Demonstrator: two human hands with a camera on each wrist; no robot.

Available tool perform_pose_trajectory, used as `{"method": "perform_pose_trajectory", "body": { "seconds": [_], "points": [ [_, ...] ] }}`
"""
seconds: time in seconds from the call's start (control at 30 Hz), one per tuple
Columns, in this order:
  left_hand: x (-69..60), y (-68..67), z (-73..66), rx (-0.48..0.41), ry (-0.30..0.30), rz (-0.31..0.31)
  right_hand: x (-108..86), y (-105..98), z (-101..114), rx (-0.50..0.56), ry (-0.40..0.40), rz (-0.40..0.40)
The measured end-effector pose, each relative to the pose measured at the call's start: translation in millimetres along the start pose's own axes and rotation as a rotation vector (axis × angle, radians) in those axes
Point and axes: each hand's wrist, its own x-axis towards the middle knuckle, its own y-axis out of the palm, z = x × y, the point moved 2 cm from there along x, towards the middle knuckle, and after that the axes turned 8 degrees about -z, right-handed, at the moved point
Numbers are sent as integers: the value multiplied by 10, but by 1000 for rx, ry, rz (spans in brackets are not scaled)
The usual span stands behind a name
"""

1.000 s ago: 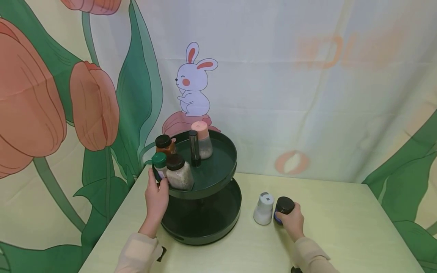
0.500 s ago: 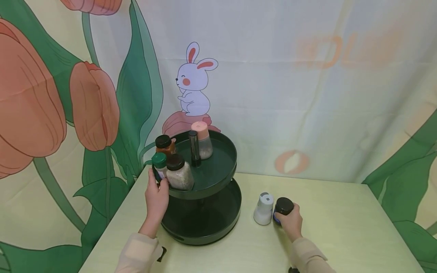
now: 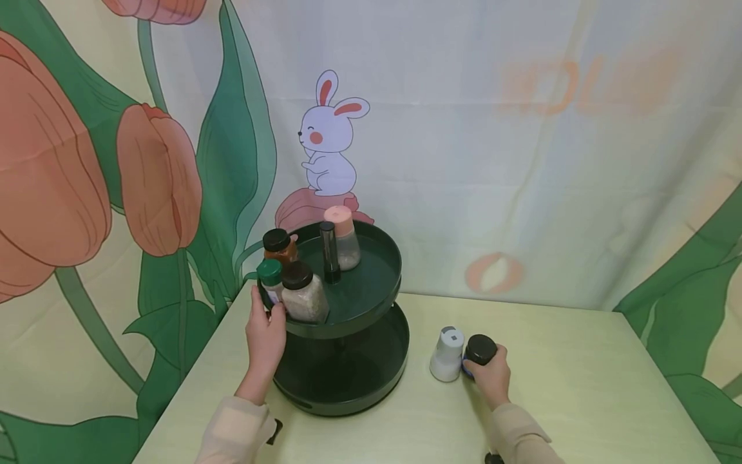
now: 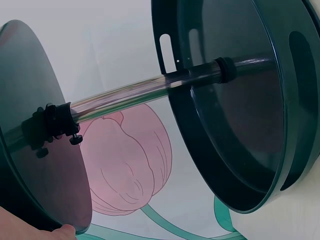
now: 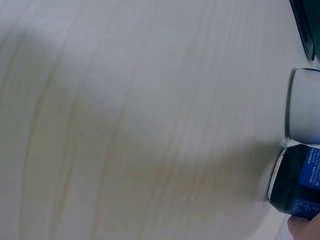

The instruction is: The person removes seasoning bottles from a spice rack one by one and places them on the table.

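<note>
My left hand (image 3: 265, 338) grips the left rim of the upper tray (image 3: 373, 274) on a dark green two-tier stand. In the left wrist view, the thumb (image 4: 65, 231) lies against that tray's edge. On the table to the right, my right hand (image 3: 493, 379) holds a dark jar (image 3: 481, 350) with a black lid around its side. A blue label on the jar (image 5: 295, 180) shows in the right wrist view. Close beside it, on the left, stands a white bottle (image 3: 447, 357); the two touch or nearly touch.
Crowded at the upper tray's left are a green-capped jar (image 3: 270, 274), a dark-lidded jar of pale grains (image 3: 305, 299) and an orange-brown spice jar (image 3: 279, 248). A slim black bottle (image 3: 330, 251) and a pink-capped shaker (image 3: 344, 238) stand behind. Below is the lower tray (image 3: 348, 407).
My right hand and the dark jar have shifted slightly left, closer to the white bottle. The left hand has kept its hold on the tray, and the stand looks unmoved.
</note>
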Motion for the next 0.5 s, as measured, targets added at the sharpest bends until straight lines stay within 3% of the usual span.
{"method": "perform_pose_trajectory", "body": {
  "seconds": [0.5],
  "points": [
    [-34, 10, -28, -9, -4, -9, -4, -29, 29, -36, -9, 60]
  ]
}}
